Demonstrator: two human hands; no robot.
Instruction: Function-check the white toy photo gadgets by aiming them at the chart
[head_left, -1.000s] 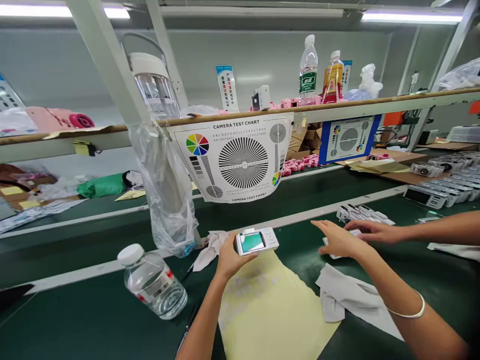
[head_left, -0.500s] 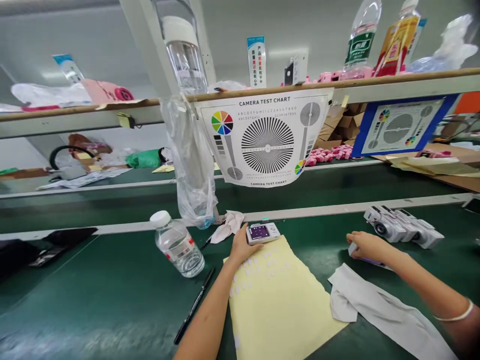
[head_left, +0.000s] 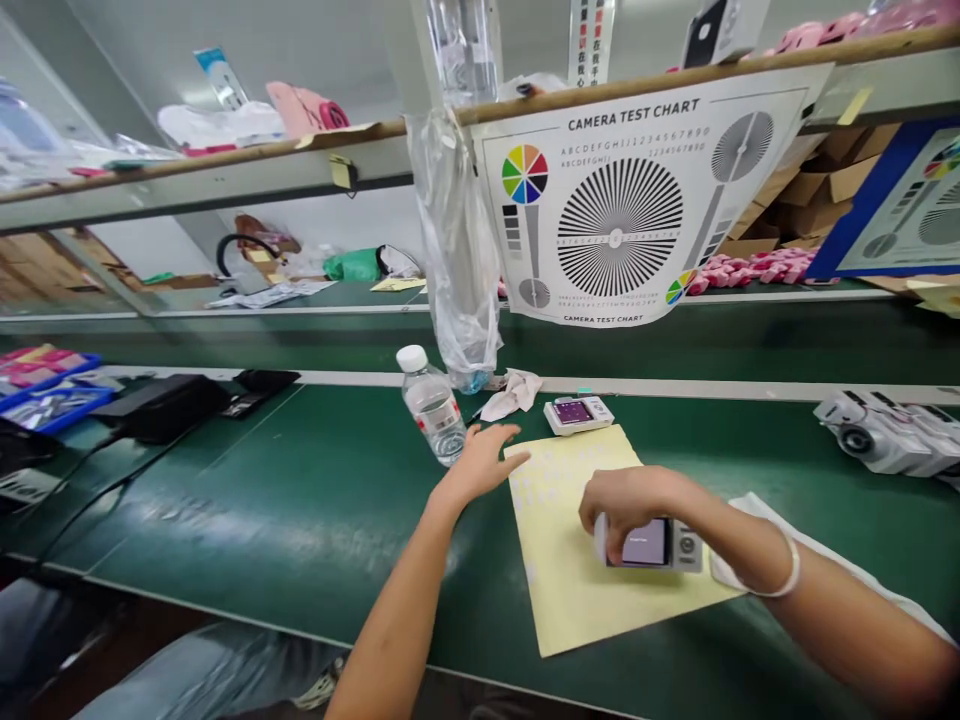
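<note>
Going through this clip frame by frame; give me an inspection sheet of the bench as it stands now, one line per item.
Surface: green bench top, glossy; yellow sheet lies on it.
Things in hand: right hand holds a camera, lit screen up, over the sheet.
Nearby: second camera by the sheet's far edge.
Clutter: capped bottle, crumpled cloth, white cloth, grouped cameras.
Grip: right hand closed on the camera; left hand open, holding nothing.
Cables: dark cable near black case.
Surroundings: test chart and plastic bag hang beyond.
</note>
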